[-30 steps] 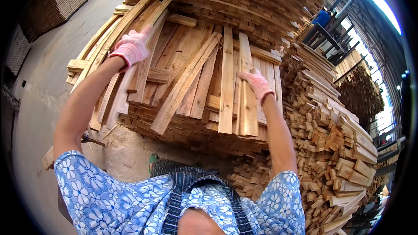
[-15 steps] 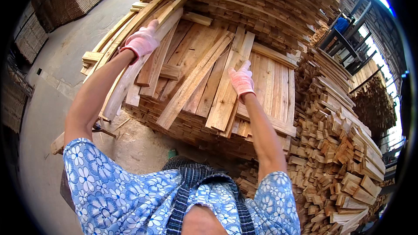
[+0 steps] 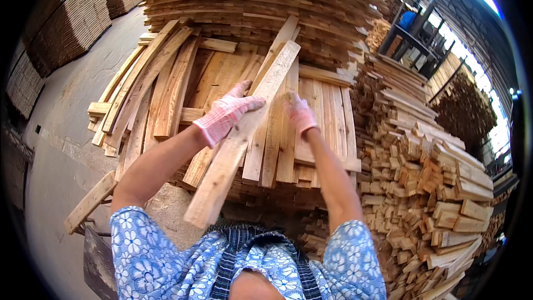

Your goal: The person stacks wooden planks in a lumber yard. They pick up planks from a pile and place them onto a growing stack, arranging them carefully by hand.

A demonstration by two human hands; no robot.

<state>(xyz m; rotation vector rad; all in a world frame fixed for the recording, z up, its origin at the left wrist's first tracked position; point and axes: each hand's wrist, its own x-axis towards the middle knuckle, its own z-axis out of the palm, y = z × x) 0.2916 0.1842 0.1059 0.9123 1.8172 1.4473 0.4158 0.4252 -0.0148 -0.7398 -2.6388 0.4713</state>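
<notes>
My left hand [image 3: 230, 112], in a pink knit glove, grips a pale wooden plank [image 3: 272, 83] across its middle, thumb and fingers on its edges. The plank lies slantwise above the other boards, its near end tilted toward my body. My right hand [image 3: 301, 112], gloved alike, is just right of that plank, over the boards laid side by side on the stack. Its fingers are slightly bent and apart, with nothing visible in them; they are a little blurred. Loose boards [image 3: 177, 86] lie left of my left hand. Another slanting plank [image 3: 276, 50] shows partly behind the held one.
A tall wall of stacked lumber [image 3: 255, 0] rises behind the stack. To the right lies a big pile of short wood pieces [image 3: 411, 189]. A single board [image 3: 89, 201] rests on a support at left, beside the concrete floor [image 3: 66, 133]. Further stacks [image 3: 83, 16] stand far left.
My left hand has moved right and nearer from the left-hand boards and now holds a plank slanting over the stack. My right hand has shifted slightly, off the board it lay on.
</notes>
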